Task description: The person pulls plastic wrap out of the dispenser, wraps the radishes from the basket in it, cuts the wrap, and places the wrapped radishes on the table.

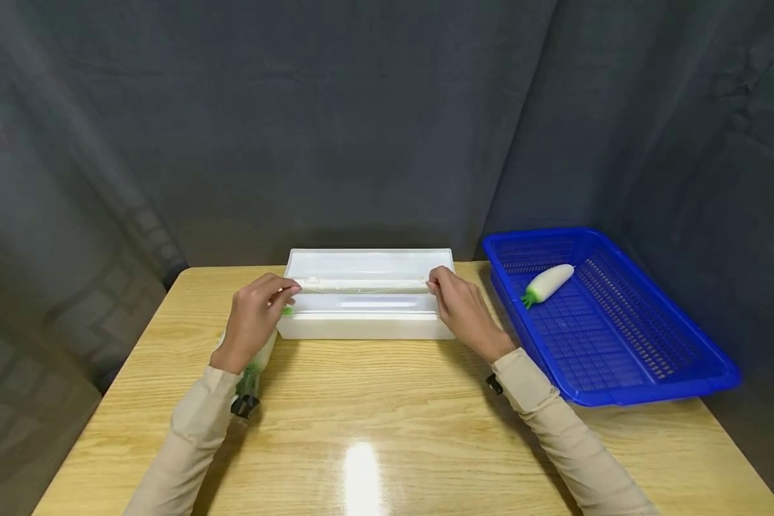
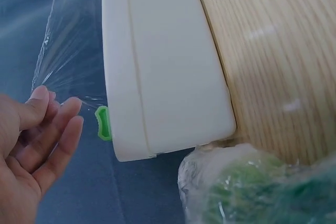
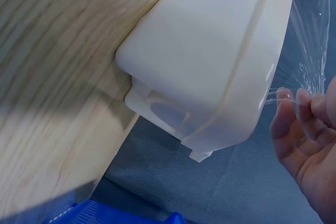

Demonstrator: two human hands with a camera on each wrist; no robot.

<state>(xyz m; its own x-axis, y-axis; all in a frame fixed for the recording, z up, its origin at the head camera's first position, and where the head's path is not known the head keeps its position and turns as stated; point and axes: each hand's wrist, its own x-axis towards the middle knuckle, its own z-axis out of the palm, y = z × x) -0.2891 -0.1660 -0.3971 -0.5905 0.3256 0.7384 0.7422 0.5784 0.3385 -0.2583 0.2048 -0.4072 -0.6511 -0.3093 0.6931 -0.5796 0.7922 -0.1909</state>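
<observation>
A white cling film dispenser [image 1: 364, 328] stands at the back of the wooden table, lid raised. Between finger and thumb my left hand [image 1: 251, 319] pinches one corner of the clear cling film [image 2: 65, 56], just off the dispenser's left end. My right hand [image 1: 467, 312] pinches the opposite corner at the right end. The film stretches between both hands over the dispenser, with creases fanning from the fingertips in both wrist views. A green slider tab [image 2: 103, 123] sticks out by the left hand. Beneath the left wrist lies a film-wrapped white radish [image 1: 266, 352], partly hidden by that hand.
To the right a blue plastic basket [image 1: 626, 398] holds one white radish [image 1: 551, 282] with a green top. The wooden table [image 1: 387, 416] reaches back to a dark grey curtain [image 1: 335, 129]. The basket's rim is close to the right forearm.
</observation>
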